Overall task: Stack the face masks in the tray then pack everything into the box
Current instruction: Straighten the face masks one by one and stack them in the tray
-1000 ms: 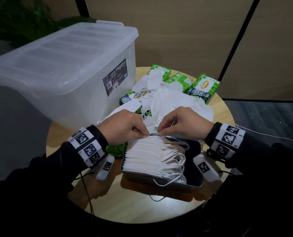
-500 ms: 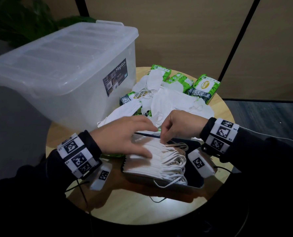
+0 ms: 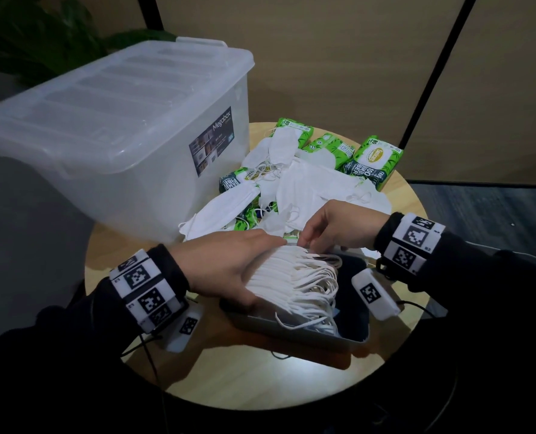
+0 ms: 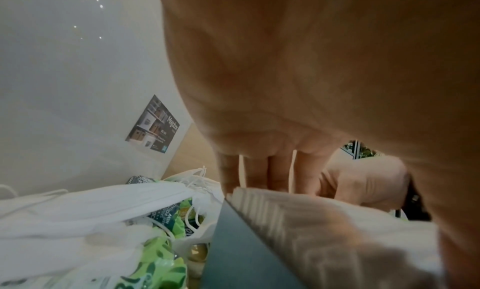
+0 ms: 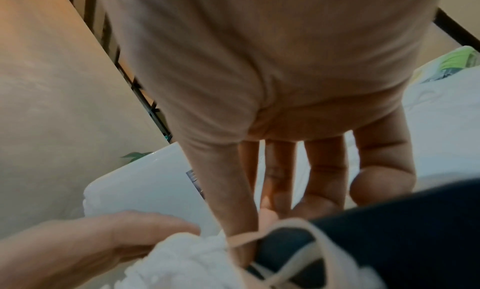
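Masks fill the near part of the table: a row of folded white face masks (image 3: 287,277) stands on edge in the dark tray (image 3: 295,332), their ear loops spilling toward the tray's bare right half. The left hand (image 3: 226,267) lies flat over the left end of that row, fingers straight and close together, palm pressing down on the folded edges, thumb toward the person. In the left wrist view the fingertips (image 4: 259,176) reach just past the far end of the row. The right hand (image 3: 338,227) meets it there, fingers pointing down and nearly together at the far edge of the tray, touching the last mask; from the right wrist view an ear loop (image 5: 285,229) seems to pass across the thumb, though blur makes it hard to say whether anything is pinched.

Just beyond both sets of fingertips lies a loose heap of unstacked masks (image 3: 310,192), spread over and among green packs of wet wipes (image 3: 376,159). To the left of the left hand's knuckles, and well above them, stands the translucent storage box (image 3: 119,133) with its lid on, overhanging the edge of the round wooden table (image 3: 244,380). Both wrists wear bands printed with black-and-white markers, above dark sleeves.
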{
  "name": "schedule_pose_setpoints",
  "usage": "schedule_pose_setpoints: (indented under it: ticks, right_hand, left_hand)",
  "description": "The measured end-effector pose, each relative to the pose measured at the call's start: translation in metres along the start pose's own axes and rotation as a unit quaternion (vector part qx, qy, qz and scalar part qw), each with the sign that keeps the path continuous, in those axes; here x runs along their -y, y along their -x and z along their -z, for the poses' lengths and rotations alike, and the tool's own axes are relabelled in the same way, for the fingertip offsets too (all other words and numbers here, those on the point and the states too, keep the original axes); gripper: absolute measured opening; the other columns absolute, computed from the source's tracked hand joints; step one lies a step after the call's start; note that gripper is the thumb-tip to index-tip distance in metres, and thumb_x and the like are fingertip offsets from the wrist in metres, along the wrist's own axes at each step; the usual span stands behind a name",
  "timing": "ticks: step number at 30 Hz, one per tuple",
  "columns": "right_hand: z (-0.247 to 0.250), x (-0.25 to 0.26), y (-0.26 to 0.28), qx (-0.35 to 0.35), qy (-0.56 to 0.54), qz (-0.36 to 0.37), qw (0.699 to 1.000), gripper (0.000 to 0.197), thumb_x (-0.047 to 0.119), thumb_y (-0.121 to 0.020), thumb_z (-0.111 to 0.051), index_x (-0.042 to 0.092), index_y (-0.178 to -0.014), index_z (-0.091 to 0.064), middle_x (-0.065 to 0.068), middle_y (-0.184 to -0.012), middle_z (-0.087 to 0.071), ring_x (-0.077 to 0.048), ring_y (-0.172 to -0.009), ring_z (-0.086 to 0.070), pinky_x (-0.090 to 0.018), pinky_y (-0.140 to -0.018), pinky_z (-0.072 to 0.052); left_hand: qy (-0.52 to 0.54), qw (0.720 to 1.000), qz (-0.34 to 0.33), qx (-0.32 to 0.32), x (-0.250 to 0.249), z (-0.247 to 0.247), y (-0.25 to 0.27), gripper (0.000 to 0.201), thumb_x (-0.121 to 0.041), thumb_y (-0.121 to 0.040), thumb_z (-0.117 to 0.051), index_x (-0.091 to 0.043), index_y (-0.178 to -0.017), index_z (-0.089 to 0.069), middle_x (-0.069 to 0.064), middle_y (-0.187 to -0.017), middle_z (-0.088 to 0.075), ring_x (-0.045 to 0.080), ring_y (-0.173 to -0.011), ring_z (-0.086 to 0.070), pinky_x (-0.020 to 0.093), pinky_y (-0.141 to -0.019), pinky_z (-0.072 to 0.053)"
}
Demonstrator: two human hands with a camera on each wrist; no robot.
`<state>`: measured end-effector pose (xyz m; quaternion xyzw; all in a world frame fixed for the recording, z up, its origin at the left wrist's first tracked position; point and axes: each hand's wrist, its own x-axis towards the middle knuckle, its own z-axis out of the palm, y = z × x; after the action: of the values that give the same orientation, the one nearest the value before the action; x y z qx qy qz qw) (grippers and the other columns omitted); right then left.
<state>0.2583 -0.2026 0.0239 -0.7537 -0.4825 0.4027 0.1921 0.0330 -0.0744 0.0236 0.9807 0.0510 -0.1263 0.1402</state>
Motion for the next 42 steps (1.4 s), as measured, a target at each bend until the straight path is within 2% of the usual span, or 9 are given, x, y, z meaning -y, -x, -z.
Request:
schedule_pose_setpoints:
  ticks: [8,12,16,24,27,30,35,38,42]
  right_hand:
    - [0.000,-0.002,-0.002,-0.013,-0.020,-0.010,1.000,0.016,0.009,-0.080,-0.082,0.023,-0.084,-0.085,-0.015,-0.085,-0.078,-0.016,-0.066,-0.056,-0.033,-0.065,-0.043]
    - [-0.002,-0.006,-0.005,-0.029,-0.032,-0.023,0.999,0.014,0.008,-0.078,-0.084,0.022,-0.078,-0.083,-0.009,-0.075,-0.073,-0.017,-0.063,-0.055,-0.032,-0.065,-0.043]
    - [0.000,-0.006,-0.005,-0.015,-0.030,-0.018,0.999,0.018,0.008,-0.080,-0.083,0.024,-0.074,-0.082,-0.011,-0.074,-0.071,-0.018,-0.065,-0.055,-0.030,-0.063,-0.042]
    - [0.001,-0.008,-0.007,-0.009,-0.006,-0.004,1.000,0.010,0.015,-0.082,-0.084,0.024,-0.085,-0.084,-0.017,-0.092,-0.078,-0.014,-0.070,-0.060,-0.026,-0.061,-0.047]
    - [0.001,-0.010,-0.009,-0.012,-0.011,-0.005,1.000,0.011,0.015,-0.082,-0.084,0.025,-0.085,-0.084,-0.016,-0.091,-0.078,-0.015,-0.068,-0.060,-0.028,-0.061,-0.049]
    - [0.001,-0.011,-0.009,-0.012,-0.020,-0.004,1.000,0.012,0.013,-0.082,-0.084,0.025,-0.083,-0.084,-0.017,-0.091,-0.078,-0.015,-0.067,-0.060,-0.027,-0.061,-0.049]
    - [0.000,-0.013,-0.009,-0.007,-0.023,0.001,1.000,0.011,0.012,-0.083,-0.083,0.022,-0.086,-0.084,-0.023,-0.095,-0.076,-0.020,-0.070,-0.061,-0.031,-0.065,-0.048]
    - [0.000,-0.013,-0.010,-0.004,-0.024,0.010,1.000,0.011,0.012,-0.083,-0.083,0.022,-0.085,-0.084,-0.021,-0.094,-0.077,-0.020,-0.071,-0.061,-0.031,-0.066,-0.049]
    - [0.000,-0.011,-0.008,0.046,-0.025,0.027,0.998,0.015,0.009,-0.086,-0.081,0.024,-0.084,-0.084,-0.013,-0.090,-0.079,-0.015,-0.071,-0.065,-0.028,-0.065,-0.053]
  left_hand:
    - [-0.116,0.992,-0.004,-0.042,-0.014,0.008,-0.006,0.107,-0.056,-0.065,-0.073,-0.028,-0.157,-0.028,-0.003,-0.130,-0.050,0.019,-0.118,-0.049,0.036,-0.101,-0.041]
    - [-0.127,0.992,0.008,-0.007,-0.012,0.013,0.001,0.131,-0.070,-0.067,-0.074,-0.019,-0.163,-0.002,0.002,-0.167,-0.012,0.020,-0.152,-0.012,0.037,-0.126,-0.013]
    - [-0.111,0.994,-0.008,0.002,-0.030,-0.015,-0.004,0.145,-0.097,-0.064,-0.056,-0.019,-0.161,0.018,0.002,-0.171,0.019,0.020,-0.156,0.021,0.049,-0.127,0.011]
    - [-0.142,0.989,0.019,-0.035,-0.021,-0.015,0.001,0.151,-0.101,-0.053,-0.057,-0.017,-0.163,0.002,0.002,-0.160,-0.023,0.022,-0.145,-0.026,0.040,-0.121,-0.022]
    - [-0.130,0.991,0.014,-0.031,-0.021,-0.014,0.002,0.151,-0.099,-0.055,-0.060,-0.014,-0.163,0.002,0.003,-0.163,-0.019,0.021,-0.151,-0.019,0.042,-0.126,-0.014]
    - [-0.081,0.997,0.013,-0.005,-0.019,-0.016,0.000,0.152,-0.094,-0.059,-0.065,-0.012,-0.163,0.010,0.004,-0.172,0.004,0.017,-0.158,0.004,0.032,-0.128,0.005]
    - [-0.055,0.998,0.025,0.004,-0.008,-0.013,0.001,0.155,-0.093,-0.053,-0.069,-0.015,-0.163,0.009,0.004,-0.171,-0.007,0.018,-0.156,-0.013,0.028,-0.127,-0.013]
    - [-0.045,0.999,0.024,0.009,-0.009,-0.007,0.003,0.145,-0.087,-0.055,-0.075,-0.014,-0.161,-0.007,0.003,-0.164,-0.027,0.019,-0.147,-0.031,0.028,-0.122,-0.026]
    - [0.027,0.998,0.023,0.050,-0.001,0.016,0.010,0.097,-0.085,-0.062,-0.072,-0.024,-0.135,-0.051,-0.010,-0.136,-0.056,0.011,-0.124,-0.052,0.036,-0.108,-0.043]
